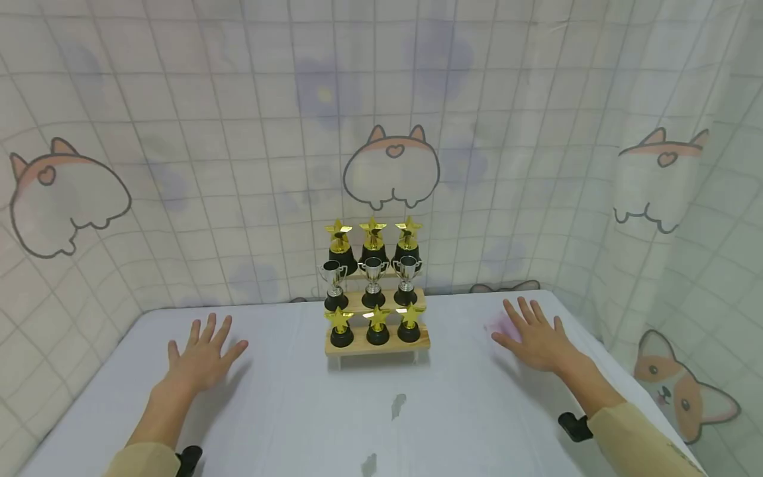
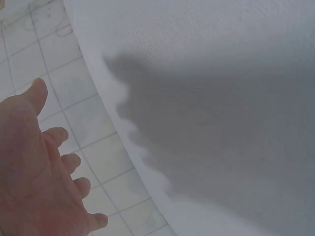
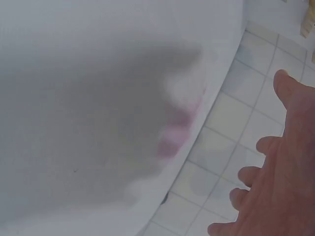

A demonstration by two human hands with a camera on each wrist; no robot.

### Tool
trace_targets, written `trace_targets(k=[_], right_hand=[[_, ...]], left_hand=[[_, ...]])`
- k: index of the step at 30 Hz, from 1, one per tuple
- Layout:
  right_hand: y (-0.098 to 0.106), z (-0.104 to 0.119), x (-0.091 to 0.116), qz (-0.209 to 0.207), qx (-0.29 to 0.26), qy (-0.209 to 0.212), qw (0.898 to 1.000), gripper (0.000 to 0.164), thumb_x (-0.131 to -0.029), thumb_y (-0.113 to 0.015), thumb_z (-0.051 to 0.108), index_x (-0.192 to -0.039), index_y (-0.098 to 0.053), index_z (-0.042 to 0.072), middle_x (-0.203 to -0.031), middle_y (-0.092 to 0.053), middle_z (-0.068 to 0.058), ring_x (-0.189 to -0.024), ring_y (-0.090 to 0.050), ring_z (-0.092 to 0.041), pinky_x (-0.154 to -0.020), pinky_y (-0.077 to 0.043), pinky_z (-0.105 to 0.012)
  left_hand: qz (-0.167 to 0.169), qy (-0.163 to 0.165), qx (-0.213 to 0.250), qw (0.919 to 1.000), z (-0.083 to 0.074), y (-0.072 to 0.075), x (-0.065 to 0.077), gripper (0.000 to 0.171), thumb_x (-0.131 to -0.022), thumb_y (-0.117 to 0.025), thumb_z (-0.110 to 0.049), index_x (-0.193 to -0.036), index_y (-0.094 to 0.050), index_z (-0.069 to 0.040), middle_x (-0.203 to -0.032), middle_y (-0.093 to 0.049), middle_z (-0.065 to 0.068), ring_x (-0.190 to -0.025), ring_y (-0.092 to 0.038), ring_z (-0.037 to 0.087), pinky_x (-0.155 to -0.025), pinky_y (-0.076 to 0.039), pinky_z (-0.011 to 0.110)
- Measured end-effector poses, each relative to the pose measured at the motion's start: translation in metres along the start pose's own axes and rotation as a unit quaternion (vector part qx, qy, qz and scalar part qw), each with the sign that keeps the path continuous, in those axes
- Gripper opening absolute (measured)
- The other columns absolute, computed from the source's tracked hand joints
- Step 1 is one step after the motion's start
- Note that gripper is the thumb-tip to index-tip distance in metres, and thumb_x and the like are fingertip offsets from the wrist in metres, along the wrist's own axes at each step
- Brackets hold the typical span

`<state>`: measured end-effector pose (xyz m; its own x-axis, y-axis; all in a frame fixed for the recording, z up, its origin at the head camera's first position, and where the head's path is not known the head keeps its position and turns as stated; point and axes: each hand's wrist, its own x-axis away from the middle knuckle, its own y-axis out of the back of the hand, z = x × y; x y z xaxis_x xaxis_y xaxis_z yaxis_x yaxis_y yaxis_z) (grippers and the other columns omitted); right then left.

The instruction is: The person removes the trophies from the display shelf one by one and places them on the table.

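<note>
In the head view my left hand (image 1: 199,361) hovers over the left part of the white table, fingers spread and holding nothing. Opposite it, my right hand (image 1: 536,341) is spread the same way over the right part. Both cast shadows on the cloth; the left wrist view shows the left palm (image 2: 39,172) and the right wrist view the right palm (image 3: 280,182). Between the hands, at the back, stands a stepped wooden rack (image 1: 357,344). Gold star trophies (image 1: 373,242) fill its top row, silver cups (image 1: 373,271) the middle, smaller gold star trophies (image 1: 377,324) the bottom.
A white cloth covers the table (image 1: 286,397), with grey marks (image 1: 398,405) near the front and a pink stain (image 3: 177,130) by the right hand. Grid-patterned curtains (image 1: 238,165) with cartoon dogs enclose the back and sides. Black straps (image 1: 575,427) sit at the wrists.
</note>
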<state>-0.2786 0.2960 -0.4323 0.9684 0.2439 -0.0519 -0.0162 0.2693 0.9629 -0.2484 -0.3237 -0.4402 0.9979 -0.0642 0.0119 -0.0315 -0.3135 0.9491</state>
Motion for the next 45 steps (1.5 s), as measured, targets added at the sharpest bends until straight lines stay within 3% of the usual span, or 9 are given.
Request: trace_targets(k=[8,18,24,30,36,42,45], right_hand=[[-0.002,0.004,0.002,-0.009,-0.011,0.013,1.0,0.087,-0.103,-0.049,0.06,-0.161,-0.025,0.0,-0.162,-0.016,-0.034,-0.148,-0.01,-0.056,-0.108,-0.009,-0.083],[-0.004,0.018,0.002,-0.072,-0.063,0.064,0.993,0.073,-0.104,-0.057,0.046,-0.154,-0.038,-0.003,-0.159,-0.028,-0.032,-0.145,-0.025,-0.053,-0.113,-0.027,-0.071],[-0.006,0.031,-0.007,-0.12,-0.129,0.096,0.98,0.055,-0.102,-0.065,0.028,-0.144,-0.05,-0.005,-0.147,-0.049,-0.027,-0.135,-0.044,-0.048,-0.111,-0.035,-0.064],[-0.009,0.046,-0.006,-0.13,-0.207,0.105,0.964,0.042,-0.098,-0.07,0.015,-0.134,-0.058,-0.004,-0.131,-0.063,-0.02,-0.12,-0.059,-0.041,-0.097,-0.052,-0.058],[-0.018,0.06,-0.007,-0.12,-0.276,0.085,0.95,0.03,-0.096,-0.073,0.008,-0.123,-0.064,0.0,-0.12,-0.067,-0.012,-0.111,-0.065,-0.035,-0.09,-0.059,-0.043],[-0.025,0.08,-0.013,-0.118,-0.298,0.073,0.944,0.025,-0.093,-0.074,0.005,-0.117,-0.066,0.003,-0.112,-0.069,-0.007,-0.104,-0.068,-0.025,-0.088,-0.059,-0.037],[-0.026,0.089,-0.016,-0.105,-0.307,0.065,0.944,0.025,-0.093,-0.074,0.006,-0.117,-0.066,0.003,-0.111,-0.069,-0.007,-0.104,-0.068,-0.024,-0.089,-0.059,-0.036]], left_hand=[[-0.006,-0.013,-0.009,0.9999,-0.008,0.003,-0.001,0.088,-0.105,-0.037,-0.063,-0.16,-0.021,0.003,-0.163,-0.002,0.034,-0.147,0.006,0.057,-0.104,0.012,0.083],[-0.019,-0.029,0.001,0.9994,-0.023,-0.007,-0.001,0.084,-0.104,-0.039,-0.065,-0.159,-0.03,-0.002,-0.162,-0.011,0.035,-0.146,-0.007,0.059,-0.103,-0.004,0.087],[-0.036,-0.043,0.009,0.9984,-0.039,-0.01,-0.001,0.078,-0.105,-0.042,-0.062,-0.157,-0.037,-0.003,-0.158,-0.023,0.037,-0.142,-0.023,0.059,-0.101,-0.016,0.086],[-0.041,-0.067,0.018,0.9967,-0.048,-0.021,-0.002,0.07,-0.105,-0.049,-0.054,-0.152,-0.045,-0.002,-0.15,-0.038,0.037,-0.131,-0.041,0.06,-0.097,-0.028,0.085],[-0.021,-0.078,0.093,0.9924,-0.061,-0.03,0.0,0.062,-0.105,-0.056,-0.047,-0.147,-0.051,-0.002,-0.146,-0.046,0.031,-0.13,-0.045,0.055,-0.095,-0.035,0.082],[-0.023,-0.083,0.189,0.9782,-0.071,-0.031,-0.003,0.054,-0.104,-0.061,-0.039,-0.143,-0.055,-0.002,-0.143,-0.052,0.026,-0.131,-0.049,0.049,-0.104,-0.043,0.065],[-0.018,-0.065,0.228,0.9714,-0.077,-0.031,-0.006,0.049,-0.104,-0.062,-0.036,-0.14,-0.058,-0.003,-0.14,-0.057,0.022,-0.126,-0.055,0.044,-0.104,-0.046,0.06]])
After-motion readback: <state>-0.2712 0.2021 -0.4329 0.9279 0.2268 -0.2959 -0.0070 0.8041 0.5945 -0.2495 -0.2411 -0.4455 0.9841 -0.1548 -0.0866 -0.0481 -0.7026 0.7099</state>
